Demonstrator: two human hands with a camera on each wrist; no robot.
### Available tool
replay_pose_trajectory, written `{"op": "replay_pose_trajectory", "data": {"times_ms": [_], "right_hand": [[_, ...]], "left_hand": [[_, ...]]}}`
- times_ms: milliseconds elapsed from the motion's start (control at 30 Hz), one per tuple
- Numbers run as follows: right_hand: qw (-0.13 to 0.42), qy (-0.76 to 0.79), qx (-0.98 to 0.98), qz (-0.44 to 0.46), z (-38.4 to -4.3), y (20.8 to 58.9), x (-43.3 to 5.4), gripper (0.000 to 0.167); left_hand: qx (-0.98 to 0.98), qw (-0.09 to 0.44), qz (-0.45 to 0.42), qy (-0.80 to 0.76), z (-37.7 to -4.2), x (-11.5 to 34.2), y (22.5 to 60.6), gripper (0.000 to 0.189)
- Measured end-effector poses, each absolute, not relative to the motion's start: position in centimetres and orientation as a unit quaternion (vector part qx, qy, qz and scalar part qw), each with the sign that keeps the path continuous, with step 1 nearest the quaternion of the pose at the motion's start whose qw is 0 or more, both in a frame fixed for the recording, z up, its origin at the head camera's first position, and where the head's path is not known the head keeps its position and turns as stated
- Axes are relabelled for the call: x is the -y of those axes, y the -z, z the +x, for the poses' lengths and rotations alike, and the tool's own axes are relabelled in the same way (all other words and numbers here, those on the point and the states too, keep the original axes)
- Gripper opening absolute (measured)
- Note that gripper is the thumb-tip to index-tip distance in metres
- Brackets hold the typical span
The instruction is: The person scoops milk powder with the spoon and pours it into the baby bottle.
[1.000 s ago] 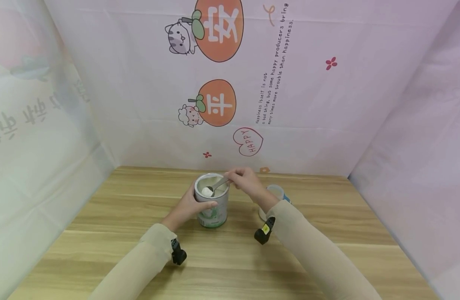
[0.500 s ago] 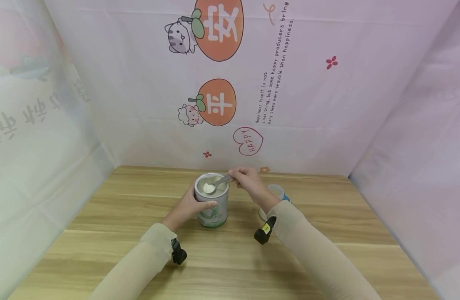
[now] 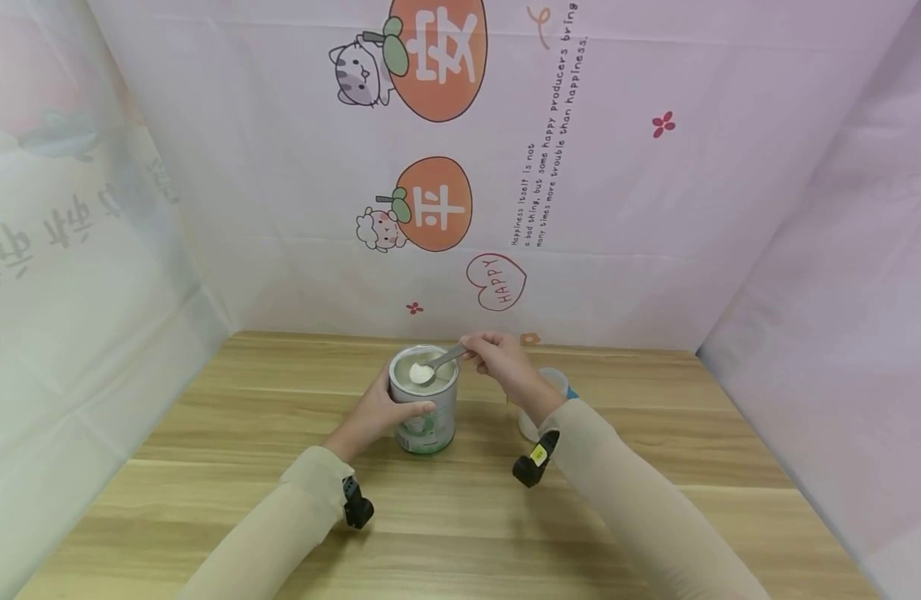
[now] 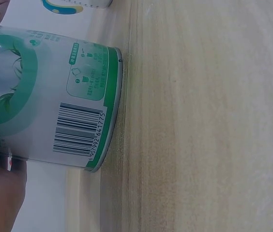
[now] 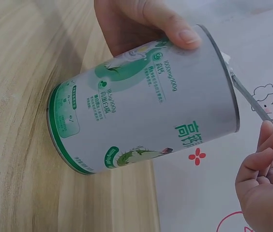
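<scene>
A white and green milk powder can (image 3: 427,427) stands upright and uncovered on the table. My left hand (image 3: 385,407) grips it from the left side, thumb across its front near the rim. Between thumb and fingers, my right hand (image 3: 499,360) pinches the handle of a grey metal spoon (image 3: 451,354). White powder (image 3: 420,373) is heaped in the spoon's bowl, which is over the can's mouth. In the right wrist view the spoon handle (image 5: 253,100) slants out past the rim of the can (image 5: 141,108). How full the can is cannot be made out.
A translucent cup (image 3: 553,380) with a blue part stands right of the can, partly behind the right wrist. The wooden table (image 3: 445,533) ends at a printed cloth backdrop (image 3: 595,275), with cloth on both sides too.
The spoon has come up from inside the can with its powder and shifted slightly right. My right hand has moved a little to the right; the left hand and can have stayed put.
</scene>
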State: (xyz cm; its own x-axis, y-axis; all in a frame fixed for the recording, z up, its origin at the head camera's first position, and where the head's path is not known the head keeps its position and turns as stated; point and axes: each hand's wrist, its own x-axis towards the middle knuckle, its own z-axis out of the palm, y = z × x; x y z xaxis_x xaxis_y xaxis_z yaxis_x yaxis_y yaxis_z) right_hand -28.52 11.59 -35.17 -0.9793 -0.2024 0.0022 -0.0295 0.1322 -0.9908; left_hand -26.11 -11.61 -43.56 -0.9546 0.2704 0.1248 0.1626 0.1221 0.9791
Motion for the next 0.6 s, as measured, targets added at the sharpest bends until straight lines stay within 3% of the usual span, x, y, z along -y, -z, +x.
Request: {"op": "replay_pose_trajectory", "data": {"times_ms": [600], "right_hand": [[0.063, 0.677, -0.729, -0.083, -28.1, 34.0, -13.0, 0.028]], "left_hand": [[-0.744, 0.045, 0.150, -0.649, -26.2, 11.7, 43.6, 0.089]]}}
